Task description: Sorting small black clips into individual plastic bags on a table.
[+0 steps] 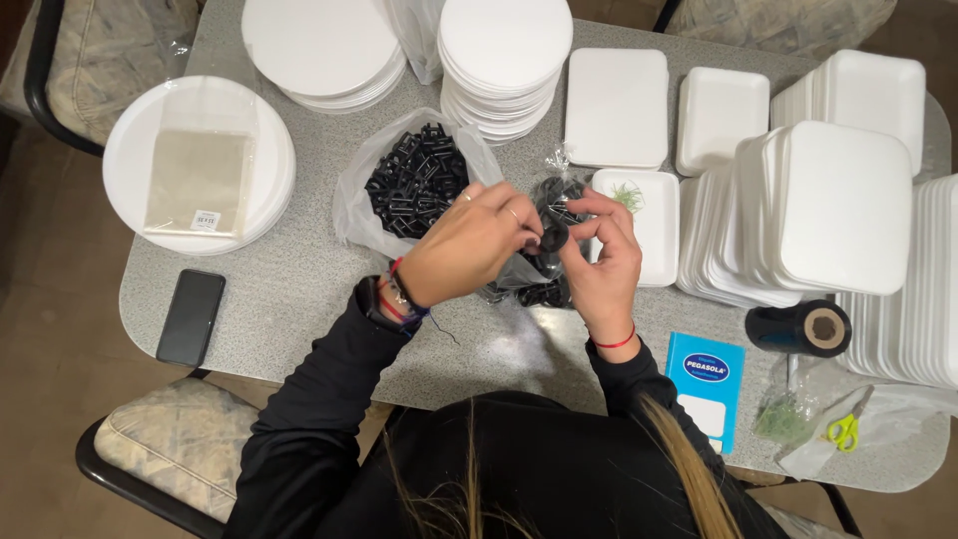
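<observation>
My left hand [467, 243] and my right hand [604, 262] meet over the middle of the grey table [299, 299]. Together they pinch a small black part [554, 238] between their fingertips, above a small clear bag of black pieces [544, 291]. Just behind my left hand lies an open clear plastic bag full of several black plastic pieces [414, 180]. A white foam tray holding a small green sprig [627, 196] lies right behind my right hand.
Stacks of round white plates [504, 60] and white foam trays [838, 205] crowd the back and right. A black phone [191, 316] lies at left. A black tape roll [798, 328], blue card [706, 384] and yellow scissors [846, 429] sit at right.
</observation>
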